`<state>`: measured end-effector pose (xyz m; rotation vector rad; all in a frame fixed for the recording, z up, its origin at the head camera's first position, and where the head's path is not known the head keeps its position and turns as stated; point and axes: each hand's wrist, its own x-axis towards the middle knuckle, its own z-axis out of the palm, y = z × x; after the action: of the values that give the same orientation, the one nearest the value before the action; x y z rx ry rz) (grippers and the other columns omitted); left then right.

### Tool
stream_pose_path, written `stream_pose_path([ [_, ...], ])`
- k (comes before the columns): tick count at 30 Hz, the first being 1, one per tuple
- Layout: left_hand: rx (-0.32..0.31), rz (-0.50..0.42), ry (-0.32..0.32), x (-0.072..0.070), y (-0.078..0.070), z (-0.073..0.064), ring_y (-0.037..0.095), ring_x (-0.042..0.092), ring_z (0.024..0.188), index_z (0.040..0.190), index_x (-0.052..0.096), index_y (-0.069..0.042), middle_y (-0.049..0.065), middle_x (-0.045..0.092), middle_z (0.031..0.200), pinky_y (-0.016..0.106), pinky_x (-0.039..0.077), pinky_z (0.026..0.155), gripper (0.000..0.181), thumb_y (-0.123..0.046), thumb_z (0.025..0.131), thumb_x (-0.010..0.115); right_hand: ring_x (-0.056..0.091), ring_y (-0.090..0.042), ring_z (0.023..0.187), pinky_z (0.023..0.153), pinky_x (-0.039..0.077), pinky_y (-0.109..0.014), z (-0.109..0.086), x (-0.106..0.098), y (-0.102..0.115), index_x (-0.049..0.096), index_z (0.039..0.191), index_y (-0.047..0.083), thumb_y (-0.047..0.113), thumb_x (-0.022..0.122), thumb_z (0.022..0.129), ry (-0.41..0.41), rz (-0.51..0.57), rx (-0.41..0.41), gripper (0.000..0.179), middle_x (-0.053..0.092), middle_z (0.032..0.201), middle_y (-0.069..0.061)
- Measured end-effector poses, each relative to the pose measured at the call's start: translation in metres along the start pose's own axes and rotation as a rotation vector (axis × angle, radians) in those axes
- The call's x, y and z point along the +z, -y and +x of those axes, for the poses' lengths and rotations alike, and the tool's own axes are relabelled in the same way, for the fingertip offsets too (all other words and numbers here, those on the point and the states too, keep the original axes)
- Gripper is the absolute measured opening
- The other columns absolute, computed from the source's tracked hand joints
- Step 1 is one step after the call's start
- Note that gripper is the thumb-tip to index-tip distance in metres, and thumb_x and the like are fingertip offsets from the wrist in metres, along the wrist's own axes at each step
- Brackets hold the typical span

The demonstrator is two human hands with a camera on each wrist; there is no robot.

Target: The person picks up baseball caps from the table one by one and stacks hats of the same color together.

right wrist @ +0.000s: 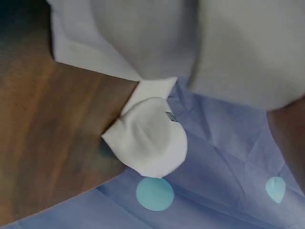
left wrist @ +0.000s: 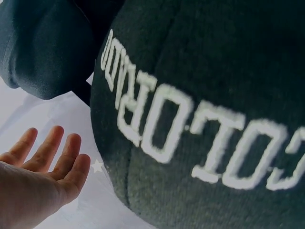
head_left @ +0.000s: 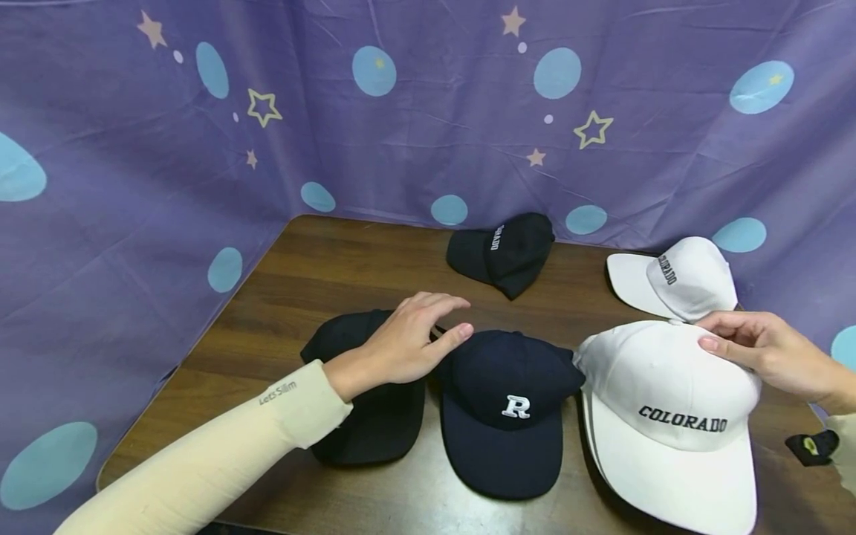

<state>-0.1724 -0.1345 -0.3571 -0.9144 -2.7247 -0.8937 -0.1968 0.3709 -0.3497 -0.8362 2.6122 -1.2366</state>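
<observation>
My right hand (head_left: 769, 353) pinches the crown of a white cap (head_left: 675, 379) with black COLORADO lettering, its brim toward me. A second pale brim edge shows along the left underside of that cap. My left hand (head_left: 417, 338) is held above the gap between a black cap (head_left: 371, 431) and a navy cap (head_left: 501, 401) with a white R, its fingers extended and holding nothing. In the left wrist view the black cap (left wrist: 200, 95) fills most of the frame, its COLORADO lettering large and white, beside the fingers (left wrist: 71, 152).
At the back of the wooden table (head_left: 348, 260) lies another black cap (head_left: 521, 253), brim to the left. A smaller-looking white COLORADO cap (head_left: 695, 279) sits at the back right. A purple curtain (head_left: 414, 148) with stars and blue ovals hangs behind and at the left.
</observation>
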Motion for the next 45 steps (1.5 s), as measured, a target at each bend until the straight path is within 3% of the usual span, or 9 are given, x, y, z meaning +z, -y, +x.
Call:
stream_pose_path([
  [7,-0.001,-0.002,-0.005,0.0,0.0,0.0,0.024,0.049,0.135,0.141,0.06,-0.013,0.003,0.061,0.142,0.049,0.033,0.116,0.047,-0.043,0.107,0.053,0.07,-0.013,0.067,0.051,0.055,-0.031,-0.004,0.017,-0.009,0.073,0.115,0.002,-0.002,0.064,0.099,-0.209,-0.062,0.064,0.019,0.076,0.087,-0.002],
  [12,0.002,-0.001,-0.003,0.002,0.0,-0.001,0.024,0.05,0.135,0.141,0.06,-0.013,0.003,0.061,0.141,0.049,0.034,0.116,0.046,-0.043,0.107,0.052,0.068,-0.012,0.067,0.052,0.052,-0.027,-0.001,0.024,-0.011,0.074,0.113,0.003,-0.002,0.068,0.096,-0.272,-0.085,0.062,0.018,0.075,0.087,-0.001],
  [21,-0.001,0.003,0.004,0.002,0.001,-0.002,0.024,0.05,0.133,0.141,0.06,-0.013,0.003,0.061,0.142,0.049,0.034,0.115,0.046,-0.043,0.107,0.052,0.066,-0.006,0.08,0.061,0.051,-0.022,-0.004,0.021,-0.005,0.075,0.114,0.008,0.002,0.072,0.094,-0.259,-0.162,0.052,0.021,0.074,0.1,0.005],
  [26,0.0,0.006,0.004,0.001,0.002,-0.001,0.024,0.05,0.134,0.141,0.06,-0.013,0.003,0.061,0.141,0.048,0.034,0.116,0.046,-0.043,0.107,0.052,0.067,-0.006,0.086,0.064,0.052,-0.02,-0.003,0.016,-0.001,0.074,0.116,0.004,-0.001,0.069,0.095,-0.253,-0.139,0.041,0.022,0.074,0.107,0.005],
  [35,0.002,0.005,0.003,0.0,0.001,-0.001,0.024,0.051,0.133,0.141,0.06,-0.013,0.003,0.061,0.141,0.049,0.035,0.115,0.046,-0.043,0.107,0.052,0.067,-0.002,0.09,0.074,0.049,-0.01,0.004,0.014,0.009,0.074,0.112,0.004,-0.004,0.068,0.095,-0.293,-0.17,-0.014,0.019,0.075,0.102,0.001],
  [45,0.013,0.011,-0.007,-0.002,0.001,0.002,0.023,0.052,0.131,0.14,0.061,-0.012,0.003,0.061,0.141,0.048,0.035,0.114,0.046,-0.043,0.107,0.052,0.064,-0.004,0.083,0.069,0.047,-0.013,0.012,0.017,0.025,0.076,0.11,0.012,0.002,0.071,0.095,-0.317,-0.218,0.015,0.019,0.073,0.099,0.007],
])
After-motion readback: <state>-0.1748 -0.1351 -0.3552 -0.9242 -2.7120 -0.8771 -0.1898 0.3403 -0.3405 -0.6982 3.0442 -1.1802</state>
